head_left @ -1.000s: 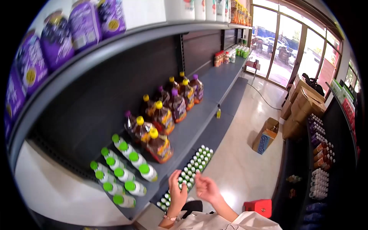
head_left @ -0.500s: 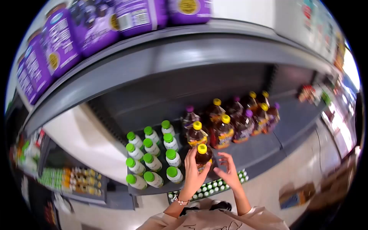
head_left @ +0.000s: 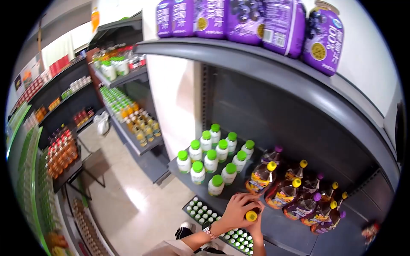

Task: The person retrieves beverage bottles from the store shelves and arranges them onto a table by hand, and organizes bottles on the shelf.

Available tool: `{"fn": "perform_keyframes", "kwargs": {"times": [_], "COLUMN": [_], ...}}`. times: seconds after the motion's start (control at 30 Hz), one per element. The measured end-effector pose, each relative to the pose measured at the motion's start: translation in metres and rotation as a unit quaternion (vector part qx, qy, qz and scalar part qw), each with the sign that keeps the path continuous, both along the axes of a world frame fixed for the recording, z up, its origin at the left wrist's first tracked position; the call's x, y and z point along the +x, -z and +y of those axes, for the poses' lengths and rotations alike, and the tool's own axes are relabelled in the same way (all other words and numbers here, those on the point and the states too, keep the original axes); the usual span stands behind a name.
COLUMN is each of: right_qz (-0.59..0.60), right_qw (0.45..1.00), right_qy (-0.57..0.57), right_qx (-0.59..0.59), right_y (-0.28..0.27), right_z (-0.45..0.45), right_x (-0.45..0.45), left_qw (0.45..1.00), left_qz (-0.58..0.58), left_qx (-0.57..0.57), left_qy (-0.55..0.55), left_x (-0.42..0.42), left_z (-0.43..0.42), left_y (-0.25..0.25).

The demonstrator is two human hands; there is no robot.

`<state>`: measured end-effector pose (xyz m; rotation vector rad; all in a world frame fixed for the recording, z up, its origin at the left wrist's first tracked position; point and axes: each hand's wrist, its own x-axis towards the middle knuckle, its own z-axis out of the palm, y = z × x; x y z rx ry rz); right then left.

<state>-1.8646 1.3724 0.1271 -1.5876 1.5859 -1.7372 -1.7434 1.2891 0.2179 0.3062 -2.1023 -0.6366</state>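
A dark drink bottle with a yellow cap (head_left: pixel 251 216) is between my hands at the front edge of the shelf, its cap tilted toward me. My left hand (head_left: pixel 235 212), with a bracelet on the wrist, wraps over its left and far side. Against its right side is my right hand (head_left: pixel 256 229), fingers partly hidden. Most of the bottle's body is covered by the hands. Just behind stands a similar yellow-capped bottle (head_left: pixel 260 178). More dark bottles with yellow or purple caps, such as one purple-capped bottle (head_left: pixel 301 207), stand to the right.
White bottles with green caps (head_left: pixel 210 161) stand in rows on the left of the grey shelf (head_left: pixel 273 228). Large purple packs (head_left: pixel 284 27) line the upper shelf (head_left: pixel 256 49), which overhangs. A tray of small bottles (head_left: pixel 200 212) lies below. Further shelving (head_left: pixel 147 147) stands left.
My view has swung left, showing the aisle. My right hand, apart from the bottle before, has come against it. The bottle now tilts with its cap toward me.
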Motion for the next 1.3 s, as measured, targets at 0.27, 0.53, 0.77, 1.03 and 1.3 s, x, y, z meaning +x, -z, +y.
{"fn": "perform_keyframes", "kwargs": {"times": [0.27, 0.53, 0.77, 1.03, 1.3], "right_qz": [0.031, 0.075, 0.064, 0.03, 0.156], "right_qw": [0.996, 0.961, 0.918, 0.904, 0.86], "right_qy": [-0.064, -0.256, -0.379, -0.416, -0.451], "right_qx": [-0.045, 0.07, 0.097, 0.095, 0.181], "right_y": [0.044, 0.006, -0.001, 0.008, 0.022], "right_z": [0.02, -0.027, -0.125, -0.204, -0.271], "right_x": [0.028, 0.154, 0.286, 0.414, 0.459], "left_qw": [0.998, 0.972, 0.933, 0.892, 0.854], "left_qz": [0.041, -0.027, -0.061, 0.055, 0.011], "left_qx": [0.041, 0.184, 0.228, 0.212, 0.258], "left_qy": [0.018, -0.143, -0.271, -0.395, -0.452], "left_x": [0.073, 0.216, 0.355, 0.457, 0.507], "left_z": [0.027, 0.019, -0.031, -0.089, -0.14], "left_y": [0.015, 0.039, 0.03, 0.034, 0.074]}}
